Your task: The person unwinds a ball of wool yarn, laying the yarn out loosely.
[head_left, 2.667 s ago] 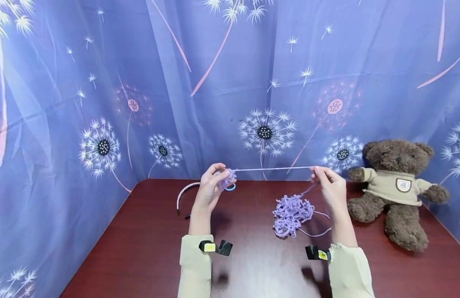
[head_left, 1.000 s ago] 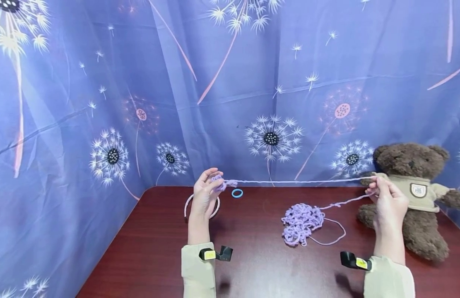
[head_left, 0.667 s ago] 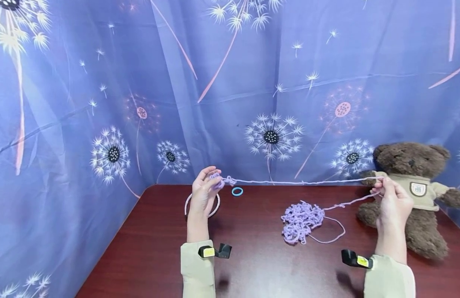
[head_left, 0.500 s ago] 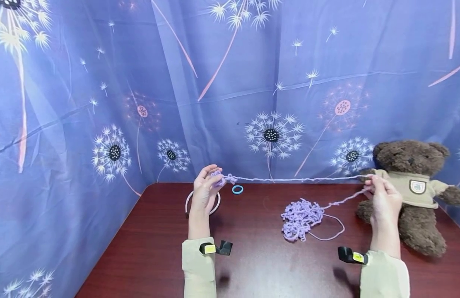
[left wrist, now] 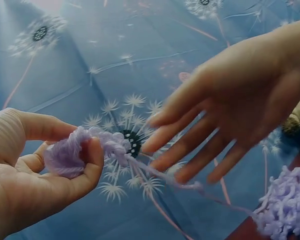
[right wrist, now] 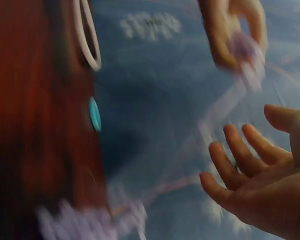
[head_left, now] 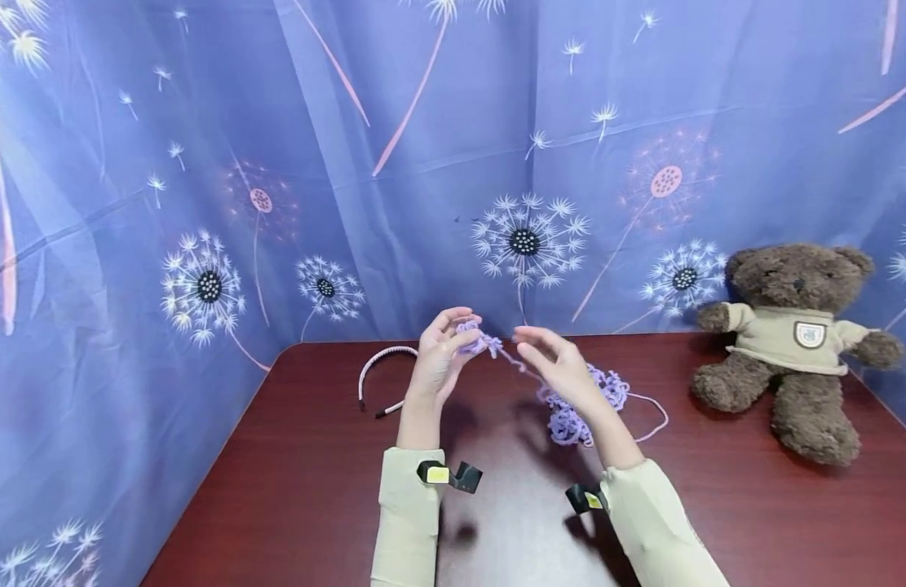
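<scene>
My left hand [head_left: 439, 363] pinches a small looped bundle of purple yarn [left wrist: 65, 156] between thumb and fingers. From it, a yarn strand [left wrist: 190, 185] slants down to the tangled purple pile [head_left: 568, 424] on the table. Close to that strand, my right hand [head_left: 565, 371] is spread with its fingers straight and grips nothing. In the left wrist view, its fingertips [left wrist: 182, 176] come near the strand; whether they touch cannot be told. Part of the pile is hidden behind the right hand and wrist in the head view. The right wrist view is blurred.
A white headband [head_left: 366, 371] lies at the table's back left. A blue ring [right wrist: 94, 114] shows near the table edge in the right wrist view. At the back right sits a brown teddy bear [head_left: 790, 350]. A patterned blue curtain [head_left: 423, 204] hangs behind.
My right hand has let go of the stretched strand and swung left towards the left hand. The strand now hangs slack. The left hand keeps its bundle and sits slightly further right.
</scene>
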The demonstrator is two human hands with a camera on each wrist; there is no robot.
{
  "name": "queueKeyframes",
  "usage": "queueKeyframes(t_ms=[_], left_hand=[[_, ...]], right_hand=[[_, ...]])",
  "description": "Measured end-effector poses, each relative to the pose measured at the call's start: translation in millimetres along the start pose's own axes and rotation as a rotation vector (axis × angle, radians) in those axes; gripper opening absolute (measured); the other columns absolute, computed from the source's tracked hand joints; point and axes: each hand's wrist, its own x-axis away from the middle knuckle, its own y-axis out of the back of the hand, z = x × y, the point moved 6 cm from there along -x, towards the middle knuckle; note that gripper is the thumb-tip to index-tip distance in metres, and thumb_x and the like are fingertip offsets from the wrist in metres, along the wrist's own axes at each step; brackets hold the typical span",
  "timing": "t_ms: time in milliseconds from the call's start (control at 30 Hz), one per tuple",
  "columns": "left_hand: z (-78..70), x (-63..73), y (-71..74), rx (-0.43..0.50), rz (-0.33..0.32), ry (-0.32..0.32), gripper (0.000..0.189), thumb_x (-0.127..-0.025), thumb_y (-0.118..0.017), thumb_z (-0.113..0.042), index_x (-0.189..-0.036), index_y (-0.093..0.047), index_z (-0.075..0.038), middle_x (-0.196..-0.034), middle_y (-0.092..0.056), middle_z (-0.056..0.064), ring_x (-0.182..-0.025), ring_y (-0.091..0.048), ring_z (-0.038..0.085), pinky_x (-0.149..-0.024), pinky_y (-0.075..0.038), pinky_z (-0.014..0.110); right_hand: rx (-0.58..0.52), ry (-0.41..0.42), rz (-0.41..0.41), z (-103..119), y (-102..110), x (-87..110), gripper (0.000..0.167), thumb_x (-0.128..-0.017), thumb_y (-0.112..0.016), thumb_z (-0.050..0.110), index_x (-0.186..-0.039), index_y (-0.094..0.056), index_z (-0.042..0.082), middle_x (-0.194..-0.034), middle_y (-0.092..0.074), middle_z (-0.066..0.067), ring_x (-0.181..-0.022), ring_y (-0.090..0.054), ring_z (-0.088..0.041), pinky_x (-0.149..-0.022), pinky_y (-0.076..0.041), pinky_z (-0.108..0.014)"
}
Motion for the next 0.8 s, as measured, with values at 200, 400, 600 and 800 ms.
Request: queueKeyframes(t_ms=[200,400,600,800], left_hand=[[2.9,-3.1,-8.3,0.008,0.019,0.012,0.033,-0.085,-0.052,0.015,-0.095,-0.061,-0.015,-0.090,-0.064,-0.003,-0.080,-0.058,0.008,-0.068,-0.052,0.018],[0.9,-5.8,-6.2,0.032,0.014,-0.009,0.034,-0.085,-0.051,0.017,-0.097,-0.060,-0.014,-0.090,-0.064,-0.002,-0.083,-0.057,0.008,-0.068,-0.050,0.016],[-9.7,-5.5,10.2,0.065,-0.038,-0.041,0.036,-0.085,-0.050,0.018,-0.094,-0.062,-0.015,-0.089,-0.062,-0.001,-0.080,-0.058,0.008,-0.069,-0.052,0.018],[-11.8,3.9,27.4,0.104,-0.093,-0.066,0.035,-0.085,-0.049,0.018,-0.093,-0.061,-0.014,-0.088,-0.060,0.000,-0.077,-0.055,0.009,-0.065,-0.050,0.019]], right_hand=[[0.027,0.035,0.030,0.3,-5.7,4.7,0.028,-0.098,-0.056,0.013,-0.116,-0.065,-0.006,-0.111,-0.068,-0.028,-0.085,-0.065,0.001,-0.080,-0.052,-0.015],[0.097,0.006,-0.044,-1.1,22.6,8.0,0.026,-0.098,-0.058,0.016,-0.108,-0.068,-0.005,-0.088,-0.070,-0.002,-0.079,-0.058,0.002,-0.076,-0.050,-0.017],[0.044,-0.051,-0.141,-3.4,44.1,3.7,0.034,-0.100,-0.055,0.021,-0.114,-0.062,-0.009,-0.079,-0.058,0.030,-0.077,-0.059,0.009,-0.073,-0.050,-0.012],[0.088,-0.066,-0.272,-11.2,73.4,11.2,0.034,-0.099,-0.057,0.026,-0.109,-0.064,-0.006,-0.070,-0.059,0.026,-0.070,-0.059,0.005,-0.066,-0.050,-0.016]])
